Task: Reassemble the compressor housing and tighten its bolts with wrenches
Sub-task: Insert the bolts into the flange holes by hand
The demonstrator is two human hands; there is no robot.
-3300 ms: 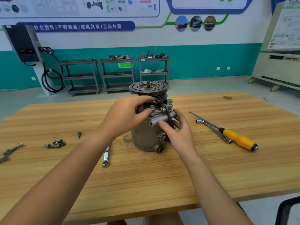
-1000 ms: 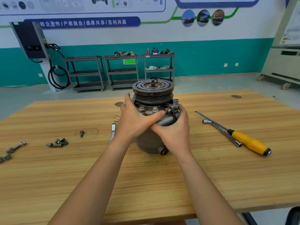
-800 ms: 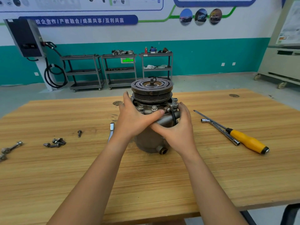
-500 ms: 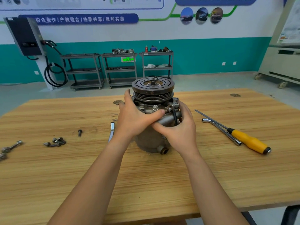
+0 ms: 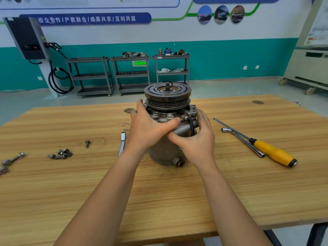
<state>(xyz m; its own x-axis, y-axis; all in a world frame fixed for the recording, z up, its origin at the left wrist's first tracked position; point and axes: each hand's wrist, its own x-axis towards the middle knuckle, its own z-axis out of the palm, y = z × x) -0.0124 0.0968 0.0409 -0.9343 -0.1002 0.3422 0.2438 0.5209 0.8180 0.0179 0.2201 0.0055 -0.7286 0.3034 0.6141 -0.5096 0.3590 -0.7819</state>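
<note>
Head view: dull grey cast-metal compressor (image 5: 167, 102) stands upright on end, mid-table, nearer the far edge. A dark grooved pulley with a slotted face plate sits on top, with a threaded shaft stub rising at its centre. Two hex bolt heads (image 5: 155, 114) sit in the front flange under the pulley. A smooth metal tube (image 5: 184, 129) runs across the front with a black cable (image 5: 191, 126) looped over it. The lower body is rough and stained, with a round port stub (image 5: 179, 163) at the base on the near side.

Left hand (image 5: 149, 130) wraps the flange from the left, fingers curled round the far side and thumb flat across the front below the bolt heads. Right hand (image 5: 197, 142) grips from the right, thumb under the tube and touching the left thumb, fingers curled round the right side.

Light wooden table (image 5: 159, 196) is matte with striped grain, scuffed around the compressor. A flat steel wrench (image 5: 122, 141) lies just left of it, partly hidden by the left forearm. To the right, apart from the hand, an L-shaped steel socket wrench (image 5: 243, 141) lies alongside a yellow-handled screwdriver (image 5: 273, 153). To the left are a single dark bolt (image 5: 87, 144), a small heap of bolts (image 5: 61, 154), and long bolts (image 5: 13, 158) at the table's left edge.

Bare wood runs from the compressor base to the near edge. The far edge is close behind the pulley. Beyond are grey metal shelf carts (image 5: 131, 73) against a teal wall.
</note>
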